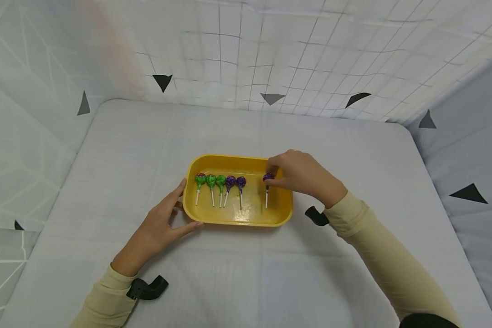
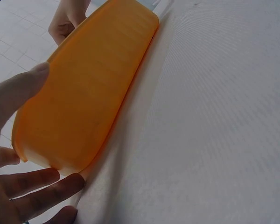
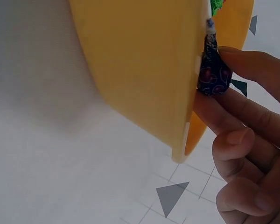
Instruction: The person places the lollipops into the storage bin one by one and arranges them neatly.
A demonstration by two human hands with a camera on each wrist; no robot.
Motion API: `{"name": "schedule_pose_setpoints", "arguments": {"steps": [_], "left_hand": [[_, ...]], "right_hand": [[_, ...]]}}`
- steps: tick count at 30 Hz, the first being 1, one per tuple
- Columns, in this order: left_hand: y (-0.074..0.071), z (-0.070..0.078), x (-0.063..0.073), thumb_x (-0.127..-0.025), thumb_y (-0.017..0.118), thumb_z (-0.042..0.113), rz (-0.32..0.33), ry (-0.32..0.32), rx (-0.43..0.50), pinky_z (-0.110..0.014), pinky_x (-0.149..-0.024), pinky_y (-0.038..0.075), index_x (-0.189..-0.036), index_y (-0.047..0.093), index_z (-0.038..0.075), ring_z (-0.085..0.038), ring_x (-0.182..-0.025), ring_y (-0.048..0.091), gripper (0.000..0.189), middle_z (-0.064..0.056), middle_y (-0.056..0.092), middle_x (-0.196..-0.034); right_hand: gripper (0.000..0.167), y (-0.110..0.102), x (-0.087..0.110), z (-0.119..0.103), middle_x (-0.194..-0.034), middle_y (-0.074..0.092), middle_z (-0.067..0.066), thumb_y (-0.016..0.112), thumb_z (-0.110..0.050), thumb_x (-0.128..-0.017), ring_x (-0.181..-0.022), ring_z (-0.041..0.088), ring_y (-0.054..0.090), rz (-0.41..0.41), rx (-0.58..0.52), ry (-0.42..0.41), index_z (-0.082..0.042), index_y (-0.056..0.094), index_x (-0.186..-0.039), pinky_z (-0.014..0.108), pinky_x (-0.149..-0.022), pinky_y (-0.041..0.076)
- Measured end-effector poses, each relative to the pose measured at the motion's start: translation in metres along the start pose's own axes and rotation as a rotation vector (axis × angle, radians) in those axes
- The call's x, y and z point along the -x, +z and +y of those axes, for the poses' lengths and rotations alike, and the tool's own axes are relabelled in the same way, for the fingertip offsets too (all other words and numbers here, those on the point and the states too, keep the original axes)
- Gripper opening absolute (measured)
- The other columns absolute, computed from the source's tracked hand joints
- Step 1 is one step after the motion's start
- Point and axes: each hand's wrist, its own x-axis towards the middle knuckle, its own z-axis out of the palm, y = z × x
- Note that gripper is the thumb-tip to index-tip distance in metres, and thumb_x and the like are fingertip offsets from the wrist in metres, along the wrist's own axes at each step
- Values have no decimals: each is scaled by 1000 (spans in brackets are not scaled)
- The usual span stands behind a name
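Observation:
My right hand (image 1: 305, 175) pinches a purple-wrapped lollipop (image 1: 267, 191) by its head, between thumb and fingertips, over the right part of a yellow tray (image 1: 238, 224). Its white stick points toward me. In the right wrist view the lollipop's dark wrapper (image 3: 214, 77) shows pinkish round marks. My left hand (image 1: 157, 230) touches the tray's near left corner, thumb along the front side and fingers spread against the left end. Inside the tray, at left, several lollipops lie in a row, sticks toward me: green ones (image 1: 211, 181) leftmost, then two purple ones (image 1: 241, 181).
The tray sits on a table with a white cover (image 1: 238, 278). White sheeting with grid lines (image 1: 229, 50) stands behind the table, with dark triangles (image 1: 162, 82) on it. Each sleeve carries a black wrist fitting (image 1: 147, 289) near the cuff.

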Motion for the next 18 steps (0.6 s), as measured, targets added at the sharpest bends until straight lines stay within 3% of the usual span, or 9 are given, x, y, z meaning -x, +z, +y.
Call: {"name": "schedule_pose_setpoints", "arguments": {"steps": [7,14,18], "left_hand": [[-1,2,0,-81,90,32,-5,-8,-12,-47,-91,56,-166,19,12,-25,-104,61,113,-14,61,-135],[-2,3,1,-80,91,31,5,6,-22,-47,-90,56,-166,21,8,-25,-103,62,113,-15,61,-137],[-1,3,1,-81,91,31,1,5,-17,-47,-90,56,-166,20,9,-25,-103,62,113,-16,59,-141]], "right_hand": [[19,-3,-12,-8,-87,75,-6,81,-35,-90,-81,18,63,-35,67,-8,-17,75,-90,36,-70,54],[21,-2,-24,-14,-88,74,-3,80,-34,-91,-84,18,65,-95,109,-31,-16,78,-101,37,-74,57],[20,0,-30,-18,-86,72,-3,80,-34,-92,-82,18,64,-120,135,-46,-16,79,-98,36,-75,57]]}}
